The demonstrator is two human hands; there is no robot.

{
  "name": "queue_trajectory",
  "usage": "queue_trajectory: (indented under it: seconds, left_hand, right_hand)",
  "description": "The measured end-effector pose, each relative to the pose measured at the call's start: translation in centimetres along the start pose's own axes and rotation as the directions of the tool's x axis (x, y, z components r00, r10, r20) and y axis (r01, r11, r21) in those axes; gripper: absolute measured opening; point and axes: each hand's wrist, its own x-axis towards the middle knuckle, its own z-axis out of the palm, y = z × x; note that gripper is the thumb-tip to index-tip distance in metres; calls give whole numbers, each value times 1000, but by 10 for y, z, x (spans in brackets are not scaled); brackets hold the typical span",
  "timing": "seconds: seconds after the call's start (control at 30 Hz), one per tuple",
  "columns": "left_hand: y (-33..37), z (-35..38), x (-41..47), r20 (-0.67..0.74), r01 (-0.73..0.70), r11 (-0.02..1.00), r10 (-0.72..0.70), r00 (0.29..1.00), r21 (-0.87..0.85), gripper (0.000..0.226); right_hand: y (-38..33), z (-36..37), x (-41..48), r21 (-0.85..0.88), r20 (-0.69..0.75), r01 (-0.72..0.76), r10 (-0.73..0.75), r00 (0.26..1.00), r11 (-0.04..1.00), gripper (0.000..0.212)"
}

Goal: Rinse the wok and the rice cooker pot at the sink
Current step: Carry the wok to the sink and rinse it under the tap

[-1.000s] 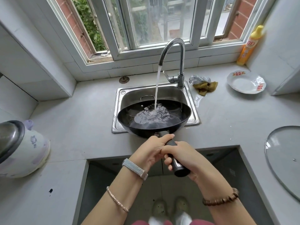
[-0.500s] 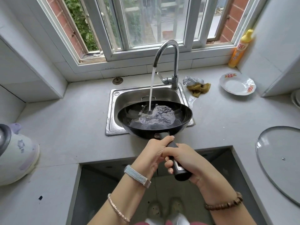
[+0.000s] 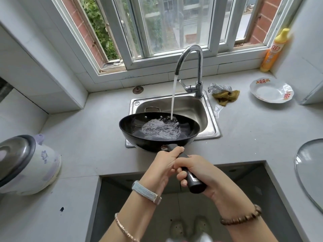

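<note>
A black wok (image 3: 132,130) hangs over the steel sink (image 3: 211,123), tilted a little, with water pooling inside. Water streams from the curved faucet (image 3: 194,55) into the wok's far side. Both hands hold the wok's black handle (image 3: 195,184): my left hand (image 3: 164,165) grips it close to the pan, my right hand (image 3: 197,168) grips it further back toward the end. A rice cooker (image 3: 26,165) with its lid on stands on the counter at the far left; its pot is hidden.
Right of the faucet lie a steel scrubber and a yellow-brown cloth (image 3: 225,96). A white plate (image 3: 271,92) and a yellow detergent bottle (image 3: 274,51) stand at the back right. A glass lid (image 3: 311,172) rests at the right edge. An open recess (image 3: 183,206) lies below my arms.
The wok has shifted left over the sink's front edge and tilted, so the stream now lands nearer its far right side. Both hands keep their grip on the handle.
</note>
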Motion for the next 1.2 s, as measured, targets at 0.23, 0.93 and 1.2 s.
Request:
queue_trajectory:
  seconds: [0.23, 0.93, 1.2]
  left_hand:
    - [-4, 8, 1, 81, 15, 996, -8, 997, -88, 36]
    - [-19, 56, 42, 450, 113, 993, -85, 889, -35, 24]
    - [-25, 52, 65, 504, 148, 989, -142, 852, 29, 17]
  right_hand:
    - [0, -5, -5, -171, -69, 19, -31, 997, 985, 16]
    - [20, -58, 8, -442, -418, 11, -217, 882, 897, 16]
    - [45, -63, 28, -466, -499, -27, -237, 833, 884, 15]
